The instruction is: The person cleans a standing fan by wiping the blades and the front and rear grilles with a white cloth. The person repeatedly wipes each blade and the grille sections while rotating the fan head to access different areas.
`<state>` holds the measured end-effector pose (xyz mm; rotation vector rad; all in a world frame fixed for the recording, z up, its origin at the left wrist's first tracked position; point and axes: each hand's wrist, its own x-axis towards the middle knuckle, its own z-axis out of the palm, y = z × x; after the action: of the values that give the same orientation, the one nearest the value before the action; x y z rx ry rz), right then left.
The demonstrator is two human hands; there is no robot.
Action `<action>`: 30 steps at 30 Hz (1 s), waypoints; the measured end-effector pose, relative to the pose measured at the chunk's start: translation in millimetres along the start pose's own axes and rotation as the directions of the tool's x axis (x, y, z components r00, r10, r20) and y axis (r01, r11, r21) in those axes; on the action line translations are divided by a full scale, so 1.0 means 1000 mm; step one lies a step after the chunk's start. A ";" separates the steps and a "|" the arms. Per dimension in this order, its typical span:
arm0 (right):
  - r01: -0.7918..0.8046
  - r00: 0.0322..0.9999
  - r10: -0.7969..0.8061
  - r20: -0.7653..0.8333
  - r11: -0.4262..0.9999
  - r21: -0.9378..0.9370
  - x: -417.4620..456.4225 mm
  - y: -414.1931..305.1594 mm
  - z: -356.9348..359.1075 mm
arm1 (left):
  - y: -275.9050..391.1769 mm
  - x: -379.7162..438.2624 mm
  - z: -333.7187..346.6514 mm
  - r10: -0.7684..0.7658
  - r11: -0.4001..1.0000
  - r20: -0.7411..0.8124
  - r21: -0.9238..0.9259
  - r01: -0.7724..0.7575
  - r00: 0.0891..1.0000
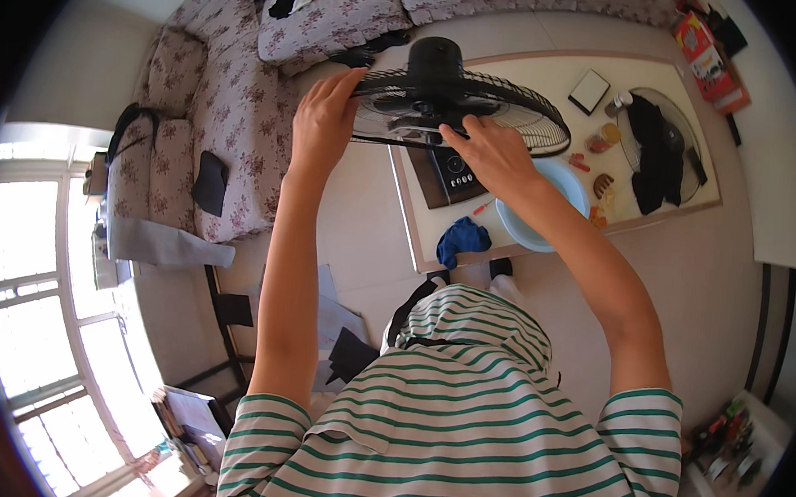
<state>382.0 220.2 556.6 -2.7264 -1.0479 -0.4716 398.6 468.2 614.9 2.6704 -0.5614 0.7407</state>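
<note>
A black electric fan (436, 60) is in front of me, its motor housing above a round wire guard (546, 125). My left hand (327, 113) grips the left rim of this guard. My right hand (494, 149) reaches to the fan's middle with its fingers by the hub; whether they hold a part there is hidden. Below the fan is a black panel with buttons (457, 174). Under my right forearm a light blue basin (563, 190) stands on the low table (536, 63).
On the table are a wire fan grille (655, 103) with black cloth (653, 154), a lidded jar (603, 138), a brown comb (602, 185), a red-handled screwdriver (482, 208) and a blue cloth (464, 240). A floral sofa (243, 119) runs along the left and back.
</note>
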 end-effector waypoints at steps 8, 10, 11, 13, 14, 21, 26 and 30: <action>0.021 0.990 -0.004 0.143 0.992 -0.121 0.008 0.004 -0.019 | -0.005 -0.004 0.014 -0.077 0.996 0.009 0.052 0.076 0.997; 0.096 0.995 -0.088 0.045 0.970 -0.224 0.020 0.002 -0.001 | 0.002 0.002 0.016 -0.092 0.995 0.021 0.038 0.092 0.996; 0.078 0.995 -0.061 0.073 0.964 -0.253 0.019 0.004 0.007 | 0.005 0.005 0.016 -0.098 0.995 0.027 0.030 0.098 0.995; 0.059 0.992 -0.021 0.128 0.951 -0.303 0.021 0.003 0.020 | -0.003 0.002 0.016 -0.092 0.995 0.020 0.032 0.092 0.996; 0.030 0.979 0.034 0.199 0.950 -0.310 0.016 0.004 0.022 | -0.006 0.000 0.017 -0.079 0.996 0.015 0.030 0.079 0.997; 0.213 0.975 -0.173 0.138 0.905 -0.368 0.051 -0.018 0.002 | -0.008 -0.005 0.017 -0.111 0.994 0.006 0.005 0.111 0.994; 0.107 0.926 0.027 0.376 0.938 -0.331 0.043 -0.005 0.024 | -0.015 -0.008 0.012 -0.110 0.992 -0.029 -0.063 0.108 0.994; 0.195 0.968 -0.131 0.216 0.930 -0.311 0.049 -0.004 0.017 | -0.025 -0.017 0.018 -0.123 0.988 -0.122 -0.109 0.110 0.985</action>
<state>417.4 258.6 558.6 -3.0414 -1.3664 -0.4517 403.6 487.9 586.0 2.5158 -0.3949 0.8199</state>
